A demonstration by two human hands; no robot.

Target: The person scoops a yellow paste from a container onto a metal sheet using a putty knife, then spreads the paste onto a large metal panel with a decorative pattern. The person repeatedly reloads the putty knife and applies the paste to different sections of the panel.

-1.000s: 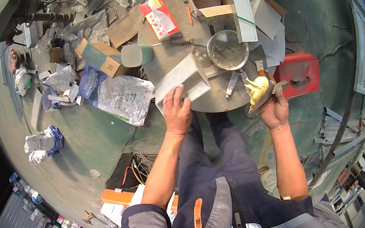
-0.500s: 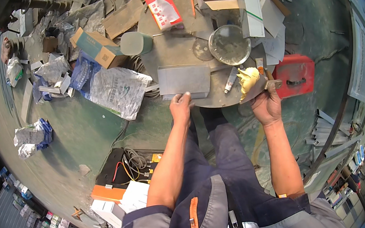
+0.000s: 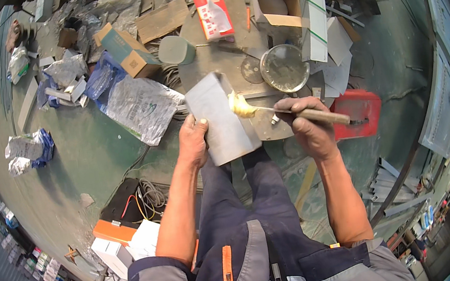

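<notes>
My left hand grips the left edge of a grey sheet-metal piece, which is tilted and raised off the round table. In my right hand is a putty knife, held by its wooden handle. A lump of pale yellow putty clings to the blade end, right at the metal piece's right edge. I cannot tell whether the putty touches the metal. A small tube, mostly hidden by my right hand, lies on the table with its cap showing.
A round clear-rimmed dish, a red tissue pack, a green tub and an open carton stand on the table. A red case lies at the right. Plastic sacks lie left on the green floor.
My left hand has lifted the metal piece off the table and tilted it. My right hand has turned the putty knife, bringing the yellow putty leftward to the metal's edge.
</notes>
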